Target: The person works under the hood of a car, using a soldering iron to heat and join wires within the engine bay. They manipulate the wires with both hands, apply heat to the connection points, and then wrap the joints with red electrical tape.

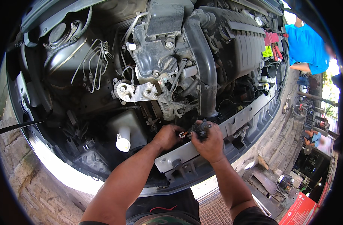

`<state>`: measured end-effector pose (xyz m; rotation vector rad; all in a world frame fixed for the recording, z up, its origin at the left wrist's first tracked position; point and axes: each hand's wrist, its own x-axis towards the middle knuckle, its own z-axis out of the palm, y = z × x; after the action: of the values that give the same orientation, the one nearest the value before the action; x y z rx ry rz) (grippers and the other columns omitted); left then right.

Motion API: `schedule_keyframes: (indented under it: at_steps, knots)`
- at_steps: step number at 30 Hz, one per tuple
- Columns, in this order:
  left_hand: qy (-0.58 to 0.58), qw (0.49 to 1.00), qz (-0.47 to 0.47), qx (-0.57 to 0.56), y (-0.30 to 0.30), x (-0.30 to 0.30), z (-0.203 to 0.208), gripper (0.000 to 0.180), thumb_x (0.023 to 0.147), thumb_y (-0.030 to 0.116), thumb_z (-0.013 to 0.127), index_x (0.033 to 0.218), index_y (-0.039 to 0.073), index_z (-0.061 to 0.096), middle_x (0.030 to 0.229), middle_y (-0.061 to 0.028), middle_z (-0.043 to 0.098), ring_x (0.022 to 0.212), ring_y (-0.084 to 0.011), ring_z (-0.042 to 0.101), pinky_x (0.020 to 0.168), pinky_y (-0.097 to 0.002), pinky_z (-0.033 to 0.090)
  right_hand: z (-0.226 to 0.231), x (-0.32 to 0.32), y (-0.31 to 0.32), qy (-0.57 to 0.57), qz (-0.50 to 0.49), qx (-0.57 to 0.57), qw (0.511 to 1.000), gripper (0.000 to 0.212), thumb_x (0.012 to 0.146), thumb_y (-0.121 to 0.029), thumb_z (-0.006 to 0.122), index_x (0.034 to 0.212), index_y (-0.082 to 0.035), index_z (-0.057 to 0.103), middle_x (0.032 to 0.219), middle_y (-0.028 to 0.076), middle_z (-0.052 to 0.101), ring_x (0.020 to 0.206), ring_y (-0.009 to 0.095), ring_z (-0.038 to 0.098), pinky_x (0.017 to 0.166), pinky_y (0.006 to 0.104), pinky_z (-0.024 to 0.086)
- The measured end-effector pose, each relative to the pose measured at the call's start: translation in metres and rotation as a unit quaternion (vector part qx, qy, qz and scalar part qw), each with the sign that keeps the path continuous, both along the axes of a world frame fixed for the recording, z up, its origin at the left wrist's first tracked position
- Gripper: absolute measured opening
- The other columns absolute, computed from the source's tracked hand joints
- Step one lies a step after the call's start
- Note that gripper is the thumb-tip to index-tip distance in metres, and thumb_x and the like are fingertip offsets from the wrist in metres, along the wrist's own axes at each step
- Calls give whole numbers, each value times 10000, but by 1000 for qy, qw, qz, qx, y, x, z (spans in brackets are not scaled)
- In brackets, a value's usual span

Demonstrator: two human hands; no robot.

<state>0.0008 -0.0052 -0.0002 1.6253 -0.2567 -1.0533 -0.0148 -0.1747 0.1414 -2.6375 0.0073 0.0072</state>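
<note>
My left hand [167,137] reaches over the front of an open engine bay, fingers closed; what they grip is hidden. Close to its fingertips shows a small light-and-orange piece [183,134], too small to name. Beside it, my right hand [210,144] is wrapped round a small dark mechanical part [200,128] with a stubby round end. Both hands are just above the grey metal front crossmember [231,129]. Behind them stands the engine [152,52], with a black intake hose [205,71] running down to near my right hand.
A washer bottle's white cap [122,144] sticks up left of my arm. The hood prop rod [19,127] crosses the left side. Red battery clamps [277,53] lie at the right with loose thin wires. A person in a blue shirt [306,48] stands beyond the car.
</note>
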Motion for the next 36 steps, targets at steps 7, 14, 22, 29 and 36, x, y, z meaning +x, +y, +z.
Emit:
schedule_keyframes:
  at_steps: [7,14,22,29,36]
  knots:
    - [-2,1000,-16,-1,-1,-1,-1,324,869,165,862,1183,93,823,1104,-180,797,1003,-273,776,910,-389,596,7,4,2,54,15,-13,998,383,816,-182,860,1152,-52,731,1028,144,770,931,402,705,887,485,542]
    - [-5,1000,-15,25,1,7,13,406,833,99,831,1232,48,776,1194,-211,772,1119,-345,754,980,-424,590,-3,-2,-5,-31,23,34,999,395,811,-128,851,1159,-34,689,1029,157,765,888,369,735,858,453,580]
    - [28,981,34,189,16,2,21,350,891,148,797,1224,49,754,1154,-208,785,1104,-376,753,975,-440,588,-19,-28,-18,-98,-47,257,960,447,806,-61,739,1210,-41,550,977,182,737,861,322,779,791,414,645]
    - [52,956,62,281,35,3,29,341,922,144,756,1247,41,737,1142,-191,793,1101,-380,755,962,-444,595,-18,-21,-23,-127,-16,287,949,476,801,-77,715,1232,-39,517,931,192,732,815,325,764,762,442,650]
    - [40,922,-62,380,35,34,61,387,965,169,739,1329,48,690,1096,-272,772,1057,-460,743,932,-520,600,-19,-19,-33,-110,7,319,941,504,802,-116,731,1248,-52,502,932,194,744,814,322,764,792,471,657]
